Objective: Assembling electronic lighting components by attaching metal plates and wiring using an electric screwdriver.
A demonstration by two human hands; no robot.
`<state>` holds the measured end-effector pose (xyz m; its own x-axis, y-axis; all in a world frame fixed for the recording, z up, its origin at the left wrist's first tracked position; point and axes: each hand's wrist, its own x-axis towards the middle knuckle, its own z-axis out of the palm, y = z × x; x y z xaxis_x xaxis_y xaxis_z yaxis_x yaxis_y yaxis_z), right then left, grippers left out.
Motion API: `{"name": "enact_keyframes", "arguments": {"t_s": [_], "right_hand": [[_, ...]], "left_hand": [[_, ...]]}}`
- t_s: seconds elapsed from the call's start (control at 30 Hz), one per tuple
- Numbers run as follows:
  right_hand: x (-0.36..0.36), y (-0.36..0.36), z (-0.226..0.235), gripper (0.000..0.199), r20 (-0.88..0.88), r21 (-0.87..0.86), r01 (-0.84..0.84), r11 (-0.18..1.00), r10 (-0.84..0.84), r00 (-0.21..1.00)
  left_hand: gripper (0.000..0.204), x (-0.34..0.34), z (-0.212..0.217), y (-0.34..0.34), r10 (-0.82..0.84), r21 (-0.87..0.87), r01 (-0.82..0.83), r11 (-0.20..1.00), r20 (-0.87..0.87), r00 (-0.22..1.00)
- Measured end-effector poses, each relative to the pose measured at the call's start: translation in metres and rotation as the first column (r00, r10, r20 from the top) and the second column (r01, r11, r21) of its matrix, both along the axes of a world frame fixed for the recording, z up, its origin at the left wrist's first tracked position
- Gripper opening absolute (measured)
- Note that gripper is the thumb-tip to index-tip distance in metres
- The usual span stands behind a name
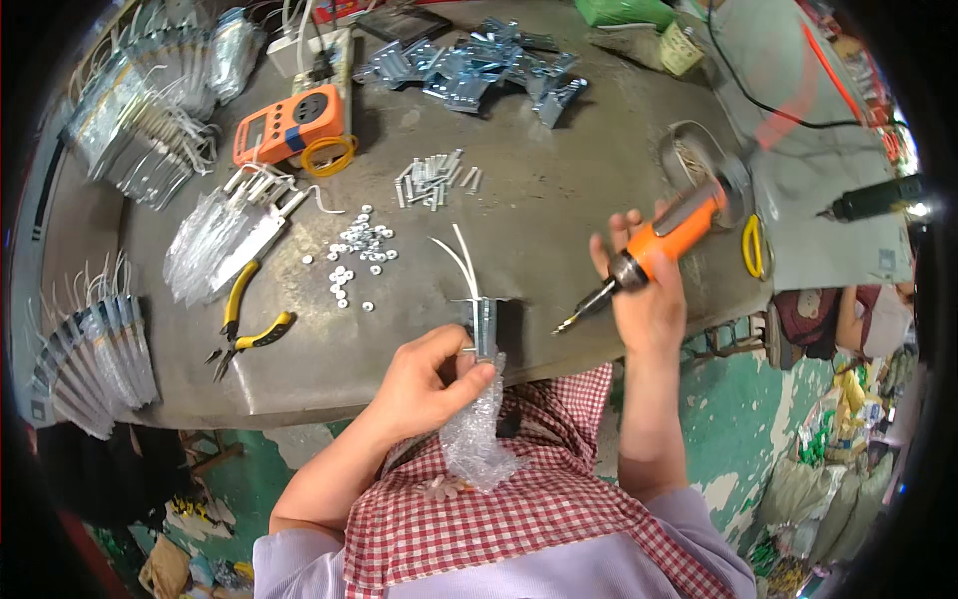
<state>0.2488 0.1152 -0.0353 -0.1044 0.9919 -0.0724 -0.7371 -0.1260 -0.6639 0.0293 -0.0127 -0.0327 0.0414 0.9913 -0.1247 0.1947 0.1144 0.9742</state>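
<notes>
Silver metal makes the narrow channel-shaped piece (485, 327), which stands at the near edge of the table (559, 200), its lower part inside crumpled clear bubble wrap (477, 434). Your left hand (431, 384) is closed on it, thumb and fingers pinching near where metal meets wrap. Your right hand (647, 299) is around the orange and black power screwdriver (677, 232), though some fingers look spread, not curled. Your hands are apart, and the screwdriver's tip does not touch the metal piece.

With such a loose hold, the tool could twist or its tip could slip, and your left thumb is near the place of work. The bubble wrap is slippery, I think, so the piece might turn under pressure. Two thin white wires (461, 255) rise from its top; a bit coming down carelessly could scratch or catch them.

Further out, the scattered small white rings (364, 240) and the silver screws (429, 180) lie loose, so a sleeve or wire brushing them could make them roll. Yellow-handled black pliers (239, 299) lie open at left, near the table's edge; an elbow could push them down.
</notes>
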Motion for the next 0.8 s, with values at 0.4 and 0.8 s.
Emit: {"name": "enact_keyframes", "arguments": {"t_s": [0.4, 0.8], "right_hand": [[0.009, -0.043, -0.004, 0.055, -0.292, 0.016, -0.163, 0.986, 0.161, 0.943], [-0.003, -0.054, -0.012, 0.042, -0.390, -0.012, -0.180, 0.984, 0.161, 0.907]], "left_hand": [[0.023, 0.003, 0.000, 0.001, 0.030, -0.083, -0.017, 0.996, 0.159, 0.987], [0.025, -0.003, -0.003, 0.003, -0.004, -0.010, 0.005, 1.000, 0.053, 0.999]]}}
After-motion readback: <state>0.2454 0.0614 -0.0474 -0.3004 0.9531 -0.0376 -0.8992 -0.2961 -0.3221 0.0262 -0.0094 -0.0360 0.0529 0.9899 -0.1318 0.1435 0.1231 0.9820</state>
